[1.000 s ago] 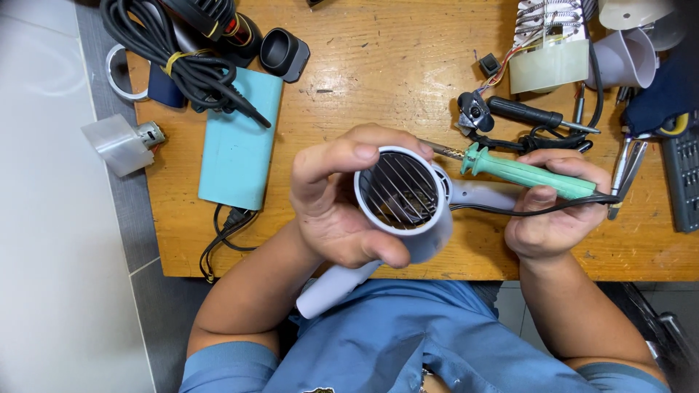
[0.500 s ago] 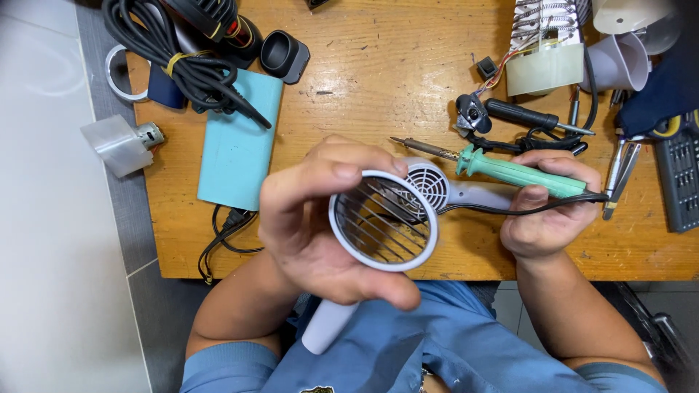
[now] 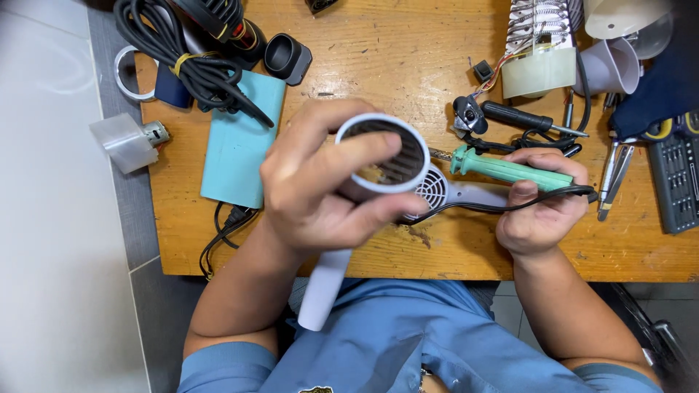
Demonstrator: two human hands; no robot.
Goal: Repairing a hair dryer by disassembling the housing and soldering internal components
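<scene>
The left hand (image 3: 320, 189) is gripping a white hair dryer (image 3: 382, 156), barrel facing the camera, handle pointing toward 7 o'clock; the right hand (image 3: 542, 207) is clasping a green soldering iron (image 3: 510, 171), tip toward 9 o'clock, over the wooden worktop (image 3: 378, 65).

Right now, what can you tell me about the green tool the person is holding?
The green tool looks like a soldering iron. It has a long mint-green handle, seemingly plastic, with a flared collar near the front and a thin metal tip pointing left. A black cord seems to trail from its back end. It lies nearly level above the wooden table. The right hand grips the rear of the handle. Its tip ends beside the white hair dryer that the left hand holds.
</scene>
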